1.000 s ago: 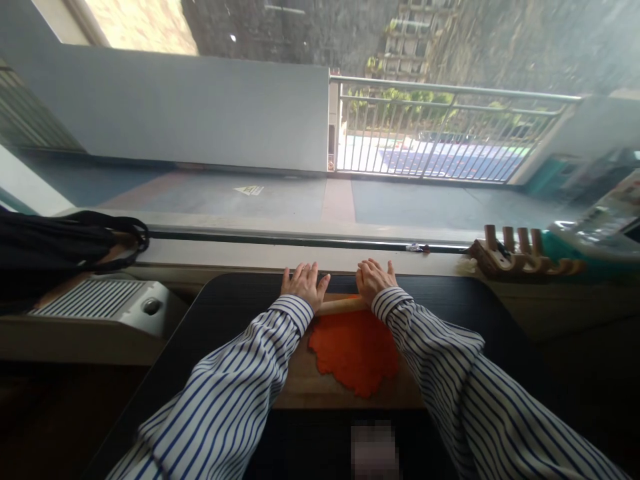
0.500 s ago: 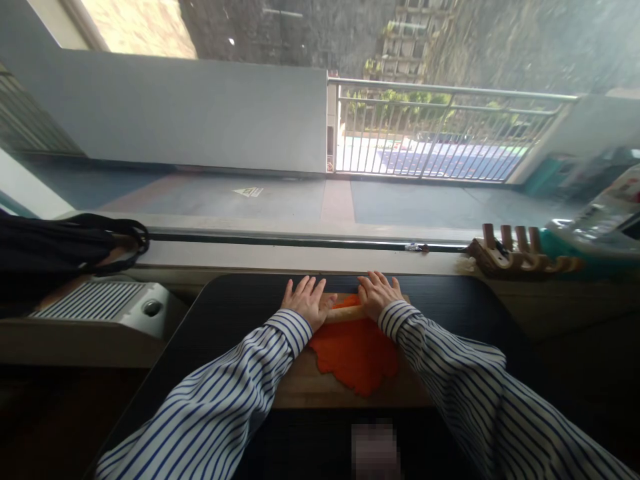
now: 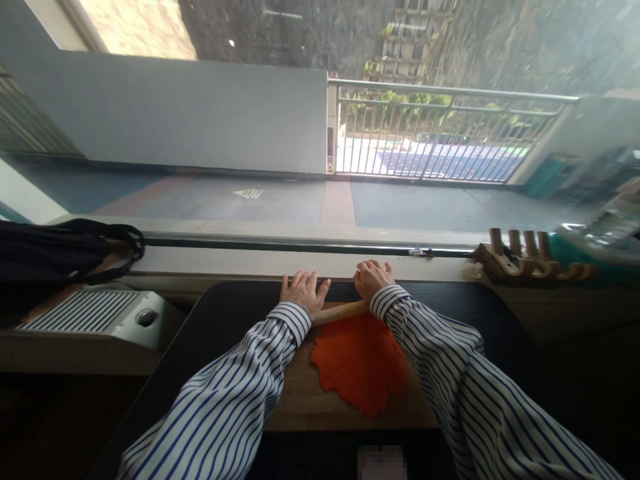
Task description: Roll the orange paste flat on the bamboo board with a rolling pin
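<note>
A light wooden rolling pin (image 3: 342, 313) lies at a slant across the far edge of a flat, ragged-edged orange sheet of dough or clay (image 3: 361, 363). Under the sheet is a wooden board (image 3: 300, 403). My left hand (image 3: 303, 293) rests its palm on the pin's left end, fingers stretched forward and apart. At the right end, my right hand (image 3: 373, 279) has its fingers bent over the pin, which its palm and wrist partly hide. Both striped sleeves reach in from the near side.
The board lies on a black table (image 3: 240, 313) against a window sill (image 3: 240, 263). On the sill at right stand a brown wooden rack with pegs (image 3: 530, 257) and a teal container (image 3: 585, 250). To the left are a dark bag (image 3: 55, 250) and a white vented unit (image 3: 100, 313).
The rolling pin has moved away from me to the sheet's far edge and become more slanted. My right hand went forward and its fingers curled. More of the orange sheet shows.
</note>
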`<state>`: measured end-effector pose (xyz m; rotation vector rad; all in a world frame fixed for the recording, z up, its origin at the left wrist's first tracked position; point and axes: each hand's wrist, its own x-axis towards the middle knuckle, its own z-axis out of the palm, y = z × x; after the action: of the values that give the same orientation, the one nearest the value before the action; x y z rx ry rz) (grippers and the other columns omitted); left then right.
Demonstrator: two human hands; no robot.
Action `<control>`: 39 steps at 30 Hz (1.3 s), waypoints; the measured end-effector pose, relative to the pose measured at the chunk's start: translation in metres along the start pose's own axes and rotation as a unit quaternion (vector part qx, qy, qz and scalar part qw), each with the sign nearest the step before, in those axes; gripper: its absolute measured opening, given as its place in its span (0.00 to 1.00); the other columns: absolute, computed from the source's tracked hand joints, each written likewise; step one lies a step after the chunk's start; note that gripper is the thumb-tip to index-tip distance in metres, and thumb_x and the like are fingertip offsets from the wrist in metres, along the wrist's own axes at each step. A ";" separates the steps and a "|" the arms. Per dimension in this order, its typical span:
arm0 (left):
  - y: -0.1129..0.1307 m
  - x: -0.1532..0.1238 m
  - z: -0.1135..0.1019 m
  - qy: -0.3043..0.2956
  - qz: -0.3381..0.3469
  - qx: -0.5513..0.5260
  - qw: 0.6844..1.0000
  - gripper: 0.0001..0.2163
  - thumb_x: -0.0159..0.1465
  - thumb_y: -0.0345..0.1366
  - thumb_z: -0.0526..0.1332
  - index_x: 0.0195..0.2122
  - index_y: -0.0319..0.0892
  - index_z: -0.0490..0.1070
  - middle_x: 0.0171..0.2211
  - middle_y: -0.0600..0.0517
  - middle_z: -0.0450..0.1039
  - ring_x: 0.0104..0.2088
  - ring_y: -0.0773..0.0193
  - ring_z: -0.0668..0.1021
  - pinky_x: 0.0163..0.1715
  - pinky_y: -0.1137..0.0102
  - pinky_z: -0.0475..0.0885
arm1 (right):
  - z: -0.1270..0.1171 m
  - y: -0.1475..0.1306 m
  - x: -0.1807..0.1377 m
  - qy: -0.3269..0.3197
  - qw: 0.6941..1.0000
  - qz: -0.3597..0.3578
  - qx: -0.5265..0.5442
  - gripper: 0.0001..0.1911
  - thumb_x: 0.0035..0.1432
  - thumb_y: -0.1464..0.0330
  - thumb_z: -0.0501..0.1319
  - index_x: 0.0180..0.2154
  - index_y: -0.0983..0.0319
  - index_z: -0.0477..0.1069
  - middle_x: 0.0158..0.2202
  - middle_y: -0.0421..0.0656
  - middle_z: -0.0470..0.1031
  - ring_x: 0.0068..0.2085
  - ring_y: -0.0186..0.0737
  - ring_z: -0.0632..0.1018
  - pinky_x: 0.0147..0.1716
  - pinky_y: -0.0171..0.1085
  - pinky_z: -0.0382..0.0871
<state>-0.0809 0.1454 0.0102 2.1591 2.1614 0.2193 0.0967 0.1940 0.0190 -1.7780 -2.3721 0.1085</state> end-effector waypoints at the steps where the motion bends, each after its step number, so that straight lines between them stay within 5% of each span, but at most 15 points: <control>1: 0.001 -0.003 0.000 0.007 0.010 0.000 1.000 0.31 0.63 0.53 0.33 0.57 0.40 0.58 0.57 0.45 0.62 0.59 0.53 0.58 0.57 0.49 0.45 | 0.000 0.001 -0.003 -0.015 1.000 0.007 0.003 0.17 0.60 0.65 0.44 0.44 0.59 0.67 0.51 0.48 0.68 0.55 0.44 0.61 0.55 0.56 0.44; 9: 0.009 -0.044 0.006 0.021 0.094 0.019 0.995 0.30 0.63 0.53 0.36 0.58 0.42 0.56 0.59 0.43 0.57 0.60 0.53 0.56 0.57 0.48 0.44 | -0.001 0.011 -0.058 -0.102 0.995 0.015 -0.002 0.24 0.61 0.61 0.39 0.57 0.56 0.55 0.62 0.46 0.51 0.62 0.46 0.50 0.54 0.60 0.43; 23: 0.013 -0.084 0.002 0.020 0.164 0.025 0.986 0.29 0.64 0.52 0.40 0.57 0.37 0.58 0.58 0.40 0.58 0.59 0.50 0.58 0.57 0.47 0.48 | -0.007 0.009 -0.101 -0.053 0.998 -0.012 -0.032 0.25 0.62 0.58 0.38 0.56 0.59 0.59 0.60 0.47 0.58 0.60 0.46 0.56 0.55 0.50 0.47; 28: 0.011 -0.109 0.003 0.029 0.181 0.018 0.983 0.25 0.63 0.49 0.48 0.57 0.39 0.60 0.57 0.42 0.60 0.59 0.50 0.60 0.57 0.47 0.50 | -0.013 0.023 -0.124 -0.090 0.993 -0.070 -0.010 0.27 0.62 0.55 0.39 0.57 0.59 0.57 0.61 0.46 0.56 0.61 0.45 0.54 0.56 0.52 0.46; 39: -0.002 -0.126 -0.007 0.039 0.213 0.011 0.976 0.16 0.62 0.39 0.54 0.50 0.42 0.67 0.54 0.45 0.65 0.55 0.56 0.66 0.56 0.52 0.56 | -0.017 0.038 -0.144 -0.033 0.974 -0.222 0.028 0.18 0.60 0.56 0.51 0.47 0.55 0.68 0.55 0.45 0.66 0.58 0.44 0.61 0.57 0.52 0.47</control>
<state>-0.0834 0.0190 0.0114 2.6442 1.7109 0.3104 0.1747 0.0658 0.0158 -1.1961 -2.7177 0.1723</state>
